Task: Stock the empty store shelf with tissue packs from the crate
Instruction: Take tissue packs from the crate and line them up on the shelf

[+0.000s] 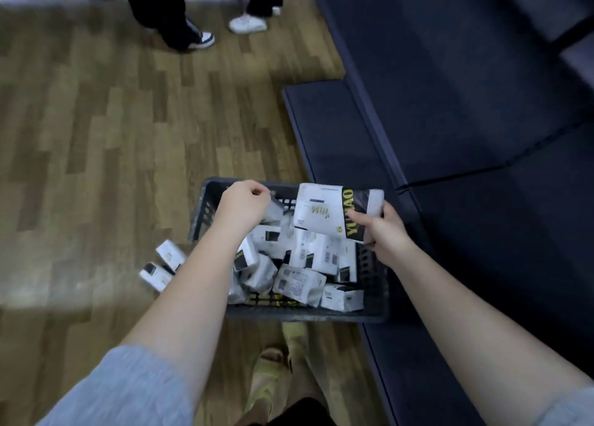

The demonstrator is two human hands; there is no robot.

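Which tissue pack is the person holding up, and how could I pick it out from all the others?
Find the dark plastic crate on the wooden floor beside the dark shelf. Above its far right corner, the right hand grips one tissue pack. Unlike the packs heaped inside, it is raised, showing a black band with yellow lettering.

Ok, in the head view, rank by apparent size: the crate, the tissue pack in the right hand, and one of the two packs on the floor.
1. crate, clearly largest.
2. held tissue pack, gripped by the right hand.
3. floor pack, smallest; but it lies lower, farther from the camera, so the two packs' true sizes may match.
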